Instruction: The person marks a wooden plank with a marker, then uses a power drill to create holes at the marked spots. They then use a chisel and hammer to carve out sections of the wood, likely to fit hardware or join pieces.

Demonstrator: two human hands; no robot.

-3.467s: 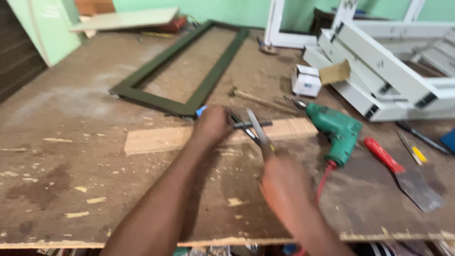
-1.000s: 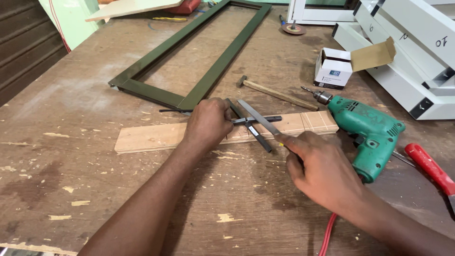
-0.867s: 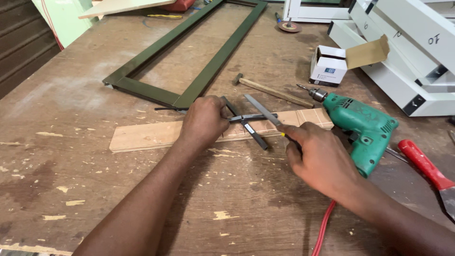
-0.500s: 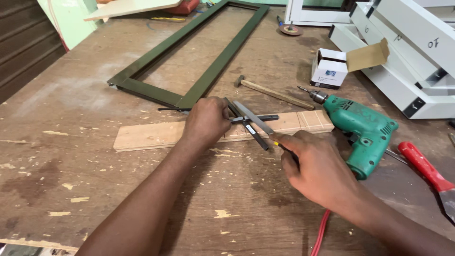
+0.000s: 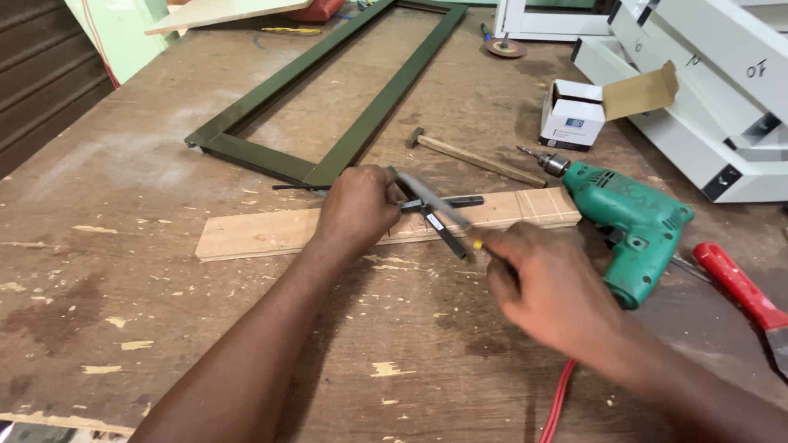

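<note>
Fingers of left hand (image 5: 355,207) curled, hiding dark metal piece (image 5: 439,215); right hand (image 5: 548,283) gripping blurred file (image 5: 432,199).

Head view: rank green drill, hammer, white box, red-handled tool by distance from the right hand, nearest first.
From the right hand:
1. Green drill, just beside it on the right.
2. Hammer and red-handled tool, too close to call; the hammer lies beyond the wood strip, the tool at the far right edge.
3. White box, farthest, up the table past the hammer.
</note>
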